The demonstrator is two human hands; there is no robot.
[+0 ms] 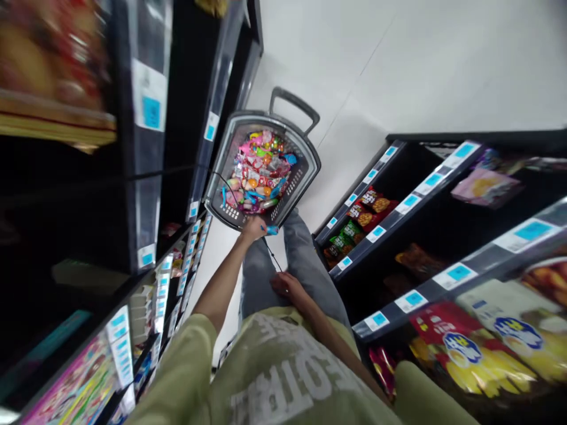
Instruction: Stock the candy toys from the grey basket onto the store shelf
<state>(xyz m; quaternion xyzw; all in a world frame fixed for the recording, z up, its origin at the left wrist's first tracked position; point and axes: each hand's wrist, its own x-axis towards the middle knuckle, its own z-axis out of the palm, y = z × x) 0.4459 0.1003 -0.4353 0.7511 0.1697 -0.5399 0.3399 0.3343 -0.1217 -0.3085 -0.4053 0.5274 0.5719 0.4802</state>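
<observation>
My left hand is closed at the near rim of a grey shopping basket. A small bright blue object sticks out of its right side; its kind is too small to tell. Inside the basket lies a heap of colourful small packaged sweets or toys. My right hand rests low in front of my thighs with its fingers curled. A thin black cord runs down to its fingers, but whether they grip it is hidden.
Dark shelves with blue-and-white price tags rise close on the left. On the right, shelves hold red snack bags, green bags and large yellow-and-red packs. Pale floor stretches beyond the basket.
</observation>
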